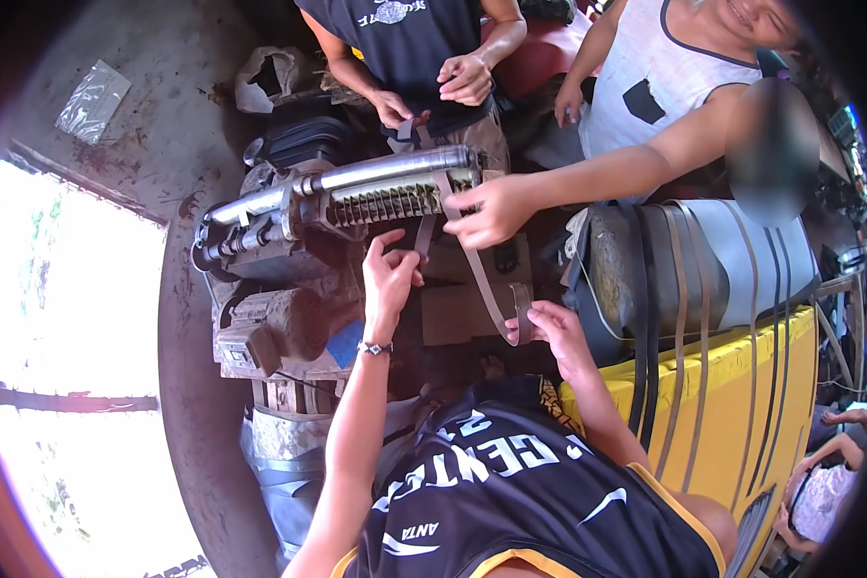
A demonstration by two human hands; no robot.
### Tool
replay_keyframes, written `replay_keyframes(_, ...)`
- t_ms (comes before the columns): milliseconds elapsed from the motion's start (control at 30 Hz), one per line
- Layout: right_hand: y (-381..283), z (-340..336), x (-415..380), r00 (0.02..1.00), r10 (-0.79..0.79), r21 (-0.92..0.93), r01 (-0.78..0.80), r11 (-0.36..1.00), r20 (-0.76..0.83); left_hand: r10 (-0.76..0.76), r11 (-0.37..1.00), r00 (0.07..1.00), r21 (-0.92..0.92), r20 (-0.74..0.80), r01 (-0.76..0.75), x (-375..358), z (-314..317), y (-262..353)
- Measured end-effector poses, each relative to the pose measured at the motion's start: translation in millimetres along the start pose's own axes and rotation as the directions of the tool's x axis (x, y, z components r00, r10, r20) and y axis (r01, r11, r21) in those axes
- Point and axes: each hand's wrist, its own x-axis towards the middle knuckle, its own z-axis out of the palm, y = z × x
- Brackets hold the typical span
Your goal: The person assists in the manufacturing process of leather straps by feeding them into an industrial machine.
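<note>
My left hand [392, 279] is raised beside the machine [385, 188], its fingers bent around the lower end of a grey-brown strap [425, 234] below the metal roller [385, 170]. My right hand [557, 332] pinches the looped end of a long strap [486, 287]. That strap runs up to the hand [491, 209] of a person at the right, who grips it near the roller's end. Across the machine, another person's hand [392, 109] holds a strap piece at the far side of the roller.
Several long straps [679, 289] hang over a wrapped bundle and a yellow box [732, 385] at the right. A dusty motor [277, 328] sits below the machine at the left. Two people stand across from me; another person [824, 496] is at the far right.
</note>
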Motion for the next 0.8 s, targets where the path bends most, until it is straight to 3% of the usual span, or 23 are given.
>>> replay_keyframes(100,-3,2,-2,1.000,0.005,-0.020,-0.004,1.000,0.022,-0.027,0.987,1.000,0.157,-0.003,0.027,-3,-14,-36)
replay_keyframes(200,-5,7,-3,0.999,0.012,-0.018,-0.011,1.000,0.045,0.014,0.984,0.998,0.178,-0.068,-0.002,-3,-27,-85)
replay_keyframes(367,-9,16,-5,0.997,0.007,-0.022,-0.005,1.000,0.077,-0.064,0.973,0.991,0.213,-0.118,0.088,-40,-47,-138)
replay_keyframes(500,-10,25,-10,0.993,0.025,-0.055,-0.019,0.998,0.119,-0.189,0.975,0.980,0.104,-0.059,0.194,-59,-37,-134)
replay_keyframes(633,-7,29,-14,0.990,0.013,-0.059,-0.005,0.998,0.140,-0.179,0.983,0.984,0.045,-0.001,0.179,-58,-12,-107)
replay_keyframes(667,-8,30,-15,0.990,0.011,-0.061,-0.003,0.998,0.139,-0.166,0.983,0.986,0.082,0.005,0.165,-57,-6,-100)
replay_keyframes(800,-16,36,-22,0.993,0.011,-0.059,-0.004,0.998,0.121,0.163,0.979,0.986,0.122,0.031,-0.165,-21,29,-67)
